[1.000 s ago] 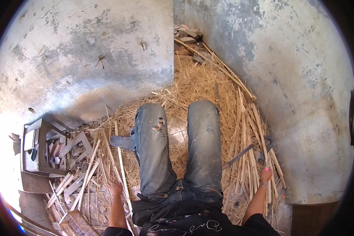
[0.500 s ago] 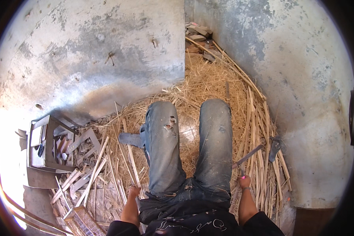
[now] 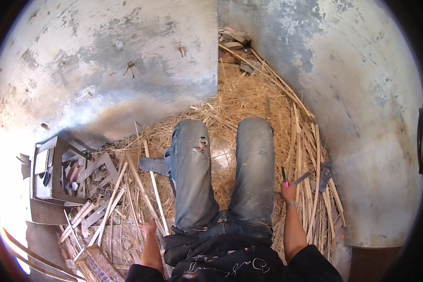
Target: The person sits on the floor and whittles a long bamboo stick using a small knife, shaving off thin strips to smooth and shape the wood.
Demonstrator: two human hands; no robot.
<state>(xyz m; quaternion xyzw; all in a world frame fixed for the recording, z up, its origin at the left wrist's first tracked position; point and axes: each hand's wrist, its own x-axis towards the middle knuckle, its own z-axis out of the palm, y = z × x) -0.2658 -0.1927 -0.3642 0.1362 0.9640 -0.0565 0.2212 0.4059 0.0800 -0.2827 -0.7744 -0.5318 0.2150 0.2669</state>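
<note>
My right hand (image 3: 289, 191) is closed around a small knife with a pink handle (image 3: 286, 184). Its narrow dark blade points up past my fingers, beside my right knee. Behind that hand a longer grey flat blade (image 3: 302, 178) lies across split strips, its middle covered by my hand; whether I also touch it cannot be told. On the other side, my left hand (image 3: 148, 228) hovers low next to pale split strips (image 3: 157, 199), fingers apart and nothing visible in them.
Long strips (image 3: 310, 197) lie piled at my right along the wall, with a grey sandal (image 3: 325, 176) on them. Shavings (image 3: 249, 94) cover the floor ahead. At left stand a wooden frame (image 3: 56, 169) and scrap pieces. A woven box (image 3: 96, 263) sits lower left.
My right hand has moved forward with the knife, now over the longer blade. My left hand has let go of a strip and shifted left, its fingers opening.
</note>
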